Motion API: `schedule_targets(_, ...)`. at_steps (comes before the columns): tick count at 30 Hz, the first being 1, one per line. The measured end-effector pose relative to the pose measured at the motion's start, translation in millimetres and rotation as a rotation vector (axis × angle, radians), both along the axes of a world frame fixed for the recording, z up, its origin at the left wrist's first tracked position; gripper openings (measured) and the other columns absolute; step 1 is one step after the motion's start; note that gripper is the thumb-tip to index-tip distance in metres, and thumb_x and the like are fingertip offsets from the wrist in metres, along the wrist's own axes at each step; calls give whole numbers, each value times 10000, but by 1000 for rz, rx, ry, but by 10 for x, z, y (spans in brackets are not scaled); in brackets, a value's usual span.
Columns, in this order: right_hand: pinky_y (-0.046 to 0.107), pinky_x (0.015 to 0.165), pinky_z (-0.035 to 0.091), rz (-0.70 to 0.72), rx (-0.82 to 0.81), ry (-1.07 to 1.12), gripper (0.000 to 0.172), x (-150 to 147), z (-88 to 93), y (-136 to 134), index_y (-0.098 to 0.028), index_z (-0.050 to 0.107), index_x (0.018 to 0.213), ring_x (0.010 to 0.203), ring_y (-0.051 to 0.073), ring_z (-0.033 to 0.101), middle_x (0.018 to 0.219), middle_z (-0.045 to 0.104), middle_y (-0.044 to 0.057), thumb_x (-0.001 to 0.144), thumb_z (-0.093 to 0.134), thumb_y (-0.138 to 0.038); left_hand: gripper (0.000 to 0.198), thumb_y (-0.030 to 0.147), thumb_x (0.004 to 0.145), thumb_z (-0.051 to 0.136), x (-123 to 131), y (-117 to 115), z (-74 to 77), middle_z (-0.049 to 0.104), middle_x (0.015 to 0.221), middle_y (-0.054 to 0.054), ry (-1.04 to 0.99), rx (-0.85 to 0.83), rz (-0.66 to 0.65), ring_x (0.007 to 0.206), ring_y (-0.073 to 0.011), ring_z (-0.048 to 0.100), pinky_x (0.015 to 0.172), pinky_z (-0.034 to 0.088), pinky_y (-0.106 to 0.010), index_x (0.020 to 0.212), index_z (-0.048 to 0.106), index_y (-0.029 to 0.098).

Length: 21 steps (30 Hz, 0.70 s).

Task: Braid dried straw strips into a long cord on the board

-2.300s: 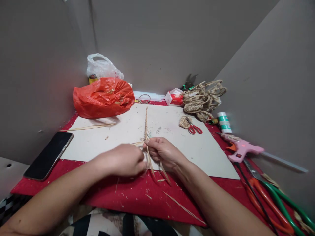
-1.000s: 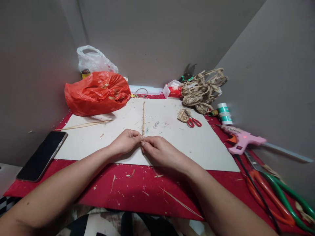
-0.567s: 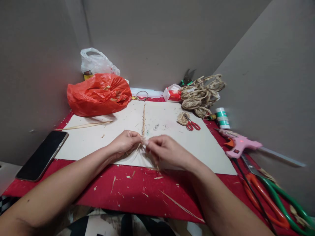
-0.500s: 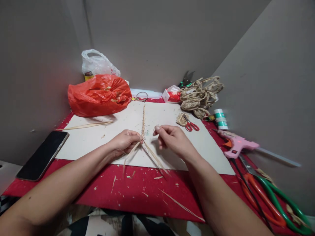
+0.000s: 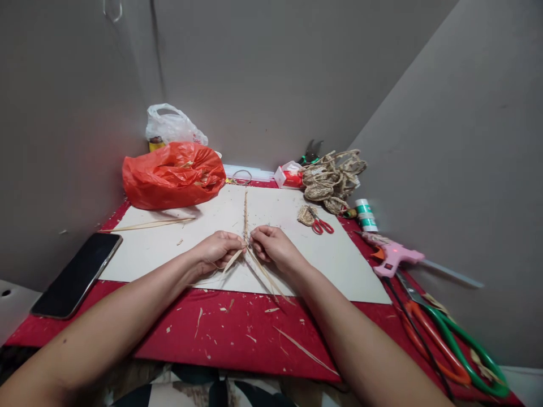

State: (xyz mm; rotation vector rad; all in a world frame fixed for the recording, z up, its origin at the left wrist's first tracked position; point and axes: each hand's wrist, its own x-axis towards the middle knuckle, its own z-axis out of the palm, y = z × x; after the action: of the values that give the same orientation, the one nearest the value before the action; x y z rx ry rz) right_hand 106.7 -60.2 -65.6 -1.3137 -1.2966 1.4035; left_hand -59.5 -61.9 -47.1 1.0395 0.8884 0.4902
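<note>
A thin braid of straw-coloured fibre (image 5: 245,212) runs straight away from me over the white board (image 5: 339,271). At its near end loose strands (image 5: 263,272) fan out toward the board's front edge. My left hand (image 5: 223,249) pinches the braid's near end and a strand between thumb and fingers. Close beside it on the right, my right hand (image 5: 269,246) has its fingers pinched together at the same spot, touching the strands; exactly which strand it grips is hidden.
Left are a phone (image 5: 78,274), long strips (image 5: 148,225) and a red plastic bag (image 5: 173,175). Right are red-handled scissors (image 5: 322,226), rope bundles (image 5: 333,178), a pink glue gun (image 5: 399,257) and large shears (image 5: 458,345). Fibre scraps dot the red cloth (image 5: 169,345).
My right hand has moved left and down from above the board to the braid's near end, and its fingers have closed there. My left hand keeps its pinch. The view has shifted slightly.
</note>
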Motion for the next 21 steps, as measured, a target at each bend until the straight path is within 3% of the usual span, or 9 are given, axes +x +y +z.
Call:
schedule_targets(4,187,324,201,-229,126,-196,201,143,-58,109,-171,454,529,297,44,325,344,376,-72,704,540,-220,140,229,707,577,-10,7,14,328,383,81,9,4,13,317,-18,200,377,59,-217,621,507,144)
schedule_targets(8,176,330,237,-307,114,-169,113,223,-24,162,-173,479,671,311,52,351,386,407,-79,758,488,-243,149,249,694,580,-20,19,-8,312,378,88,4,18,0,315,-19,187,375,63,-213,618,504,146)
schedule_targets(11,179,308,223,-167,20,-106,185,137,25,163,-181,482,776,302,62,348,421,440,-76,795,485,-365,160,259,679,588,-30,37,-52,293,377,95,-7,43,-12,320,-21,171,373,70,-209,610,489,155)
schedule_targets(16,169,306,158,150,-163,-35,307,-35,79,227,-169,459,653,294,44,307,399,415,-57,759,533,-447,164,262,667,587,-42,38,-88,276,379,102,-56,28,-4,319,-24,156,368,58,-209,601,472,166)
schedule_targets(21,162,316,141,194,-133,-32,332,-57,72,339,-191,386,619,302,22,240,422,364,-85,699,569,-456,118,231,653,569,-43,31,-97,282,363,98,-76,43,8,312,-28,167,365,70,-210,593,495,162)
